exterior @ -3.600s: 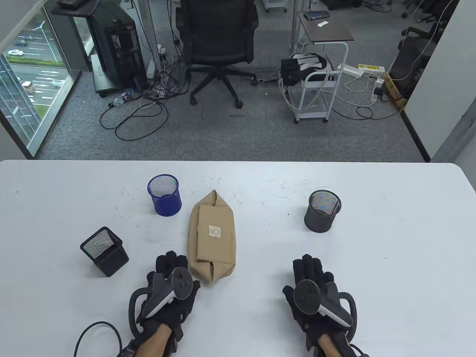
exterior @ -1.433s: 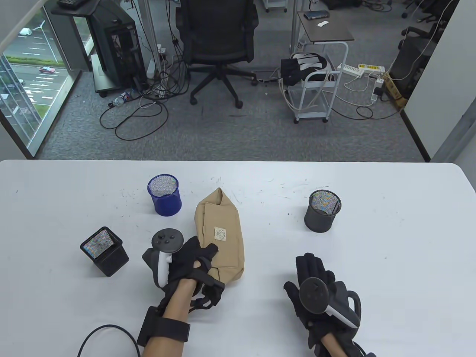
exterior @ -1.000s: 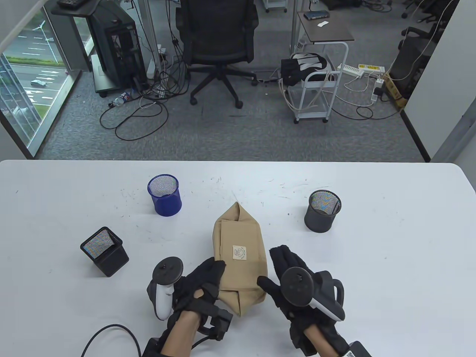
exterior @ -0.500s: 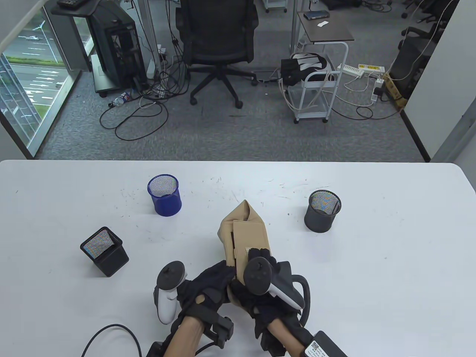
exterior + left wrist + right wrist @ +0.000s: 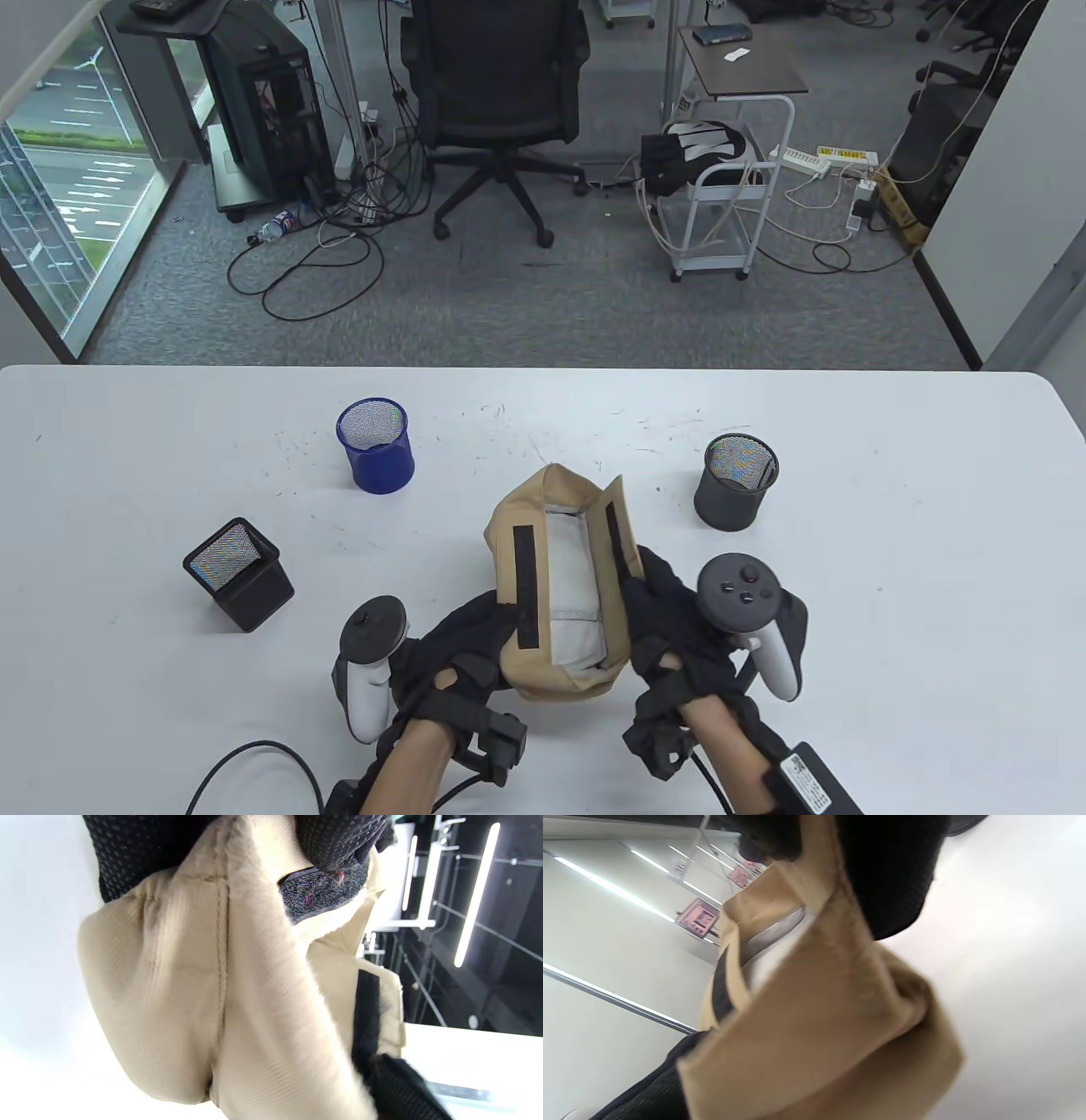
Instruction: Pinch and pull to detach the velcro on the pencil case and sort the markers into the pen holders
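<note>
The white table holds the soft tan cloth pencil case near its front middle, mouth pulled open. It looks light and floppy. The left hand and right hand each pinch one top edge, a good place to hold.

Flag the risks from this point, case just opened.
Both hands, left hand and right hand, hold the pencil case open; freeing one may let the velcro strip re-stick to the flap. No markers visible inside, only pale lining, so reaching in is blind. The square holder sits tilted and may tip.
</note>
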A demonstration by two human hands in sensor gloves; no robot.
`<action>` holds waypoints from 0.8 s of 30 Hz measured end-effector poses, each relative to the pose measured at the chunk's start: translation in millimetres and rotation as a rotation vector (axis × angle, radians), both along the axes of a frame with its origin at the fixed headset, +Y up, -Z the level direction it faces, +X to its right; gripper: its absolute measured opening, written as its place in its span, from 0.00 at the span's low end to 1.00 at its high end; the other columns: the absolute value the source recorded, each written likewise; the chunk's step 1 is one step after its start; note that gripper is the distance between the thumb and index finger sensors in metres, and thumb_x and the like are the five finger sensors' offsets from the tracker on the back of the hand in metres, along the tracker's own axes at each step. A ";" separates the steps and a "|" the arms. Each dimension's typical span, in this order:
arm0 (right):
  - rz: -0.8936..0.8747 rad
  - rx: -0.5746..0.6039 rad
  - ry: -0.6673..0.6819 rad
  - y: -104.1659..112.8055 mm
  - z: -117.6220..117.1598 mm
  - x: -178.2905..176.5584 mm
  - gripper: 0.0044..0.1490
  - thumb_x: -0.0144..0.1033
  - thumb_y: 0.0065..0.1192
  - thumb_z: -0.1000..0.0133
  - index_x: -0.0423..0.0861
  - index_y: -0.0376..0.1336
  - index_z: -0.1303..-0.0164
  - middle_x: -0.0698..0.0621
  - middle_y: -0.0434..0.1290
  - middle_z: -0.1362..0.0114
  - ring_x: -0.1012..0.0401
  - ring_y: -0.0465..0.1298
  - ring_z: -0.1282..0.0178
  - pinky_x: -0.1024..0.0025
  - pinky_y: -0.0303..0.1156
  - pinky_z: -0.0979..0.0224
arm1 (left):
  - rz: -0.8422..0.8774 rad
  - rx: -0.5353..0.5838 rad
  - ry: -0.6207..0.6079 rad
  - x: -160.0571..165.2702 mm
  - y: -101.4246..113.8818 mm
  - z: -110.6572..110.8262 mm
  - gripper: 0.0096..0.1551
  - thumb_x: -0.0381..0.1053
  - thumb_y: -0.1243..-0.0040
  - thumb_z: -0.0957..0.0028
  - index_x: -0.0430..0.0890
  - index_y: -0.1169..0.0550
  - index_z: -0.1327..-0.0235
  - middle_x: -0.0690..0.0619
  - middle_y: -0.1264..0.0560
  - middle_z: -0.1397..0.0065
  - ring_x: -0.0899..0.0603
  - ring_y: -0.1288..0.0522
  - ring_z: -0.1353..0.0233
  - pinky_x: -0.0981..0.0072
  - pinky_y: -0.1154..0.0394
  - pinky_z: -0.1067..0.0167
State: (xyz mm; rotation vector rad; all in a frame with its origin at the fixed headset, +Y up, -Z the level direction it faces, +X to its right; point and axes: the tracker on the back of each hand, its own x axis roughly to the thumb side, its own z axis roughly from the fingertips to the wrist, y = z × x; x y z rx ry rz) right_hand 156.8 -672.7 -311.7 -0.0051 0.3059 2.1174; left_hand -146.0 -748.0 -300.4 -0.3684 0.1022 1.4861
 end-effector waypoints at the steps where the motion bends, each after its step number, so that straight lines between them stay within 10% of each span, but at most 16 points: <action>1: -0.015 -0.009 -0.012 -2.2 -1.0 5.3 0.33 0.30 0.58 0.41 0.31 0.59 0.27 0.29 0.75 0.35 0.43 0.85 0.46 0.60 0.87 0.56 | -0.006 -0.006 0.000 0.0 0.5 -0.9 0.28 0.52 0.42 0.43 0.48 0.22 0.29 0.41 0.18 0.30 0.36 0.13 0.39 0.49 0.12 0.50; 8: -0.154 -0.042 -0.056 -13.5 1.2 17.7 0.32 0.29 0.59 0.42 0.34 0.61 0.27 0.29 0.76 0.36 0.42 0.86 0.48 0.60 0.87 0.58 | -0.285 -0.101 -0.062 -0.4 17.9 -12.4 0.31 0.55 0.37 0.43 0.42 0.21 0.30 0.39 0.17 0.31 0.35 0.14 0.39 0.47 0.13 0.49; 15: -0.056 -0.006 -0.091 -10.0 6.1 5.7 0.32 0.29 0.59 0.41 0.33 0.60 0.27 0.29 0.76 0.35 0.42 0.85 0.47 0.59 0.87 0.57 | -0.879 -0.031 -0.128 21.0 70.4 -23.1 0.56 0.68 0.42 0.43 0.32 0.41 0.16 0.29 0.33 0.19 0.26 0.26 0.26 0.38 0.23 0.38; 21: -0.085 -0.033 -0.095 -17.7 6.4 -8.0 0.32 0.29 0.59 0.41 0.33 0.60 0.27 0.29 0.76 0.35 0.42 0.85 0.47 0.59 0.87 0.57 | -1.044 -0.127 -0.190 75.1 61.2 -35.8 0.71 0.70 0.38 0.47 0.32 0.60 0.15 0.25 0.55 0.14 0.17 0.46 0.19 0.26 0.34 0.32; 24: -0.106 -0.033 -0.097 -18.1 6.1 -9.9 0.32 0.29 0.59 0.41 0.33 0.60 0.27 0.29 0.76 0.35 0.42 0.85 0.47 0.59 0.87 0.57 | -1.121 -0.158 -0.203 82.6 50.5 -43.5 0.68 0.60 0.35 0.45 0.29 0.62 0.18 0.23 0.55 0.15 0.20 0.37 0.20 0.34 0.26 0.34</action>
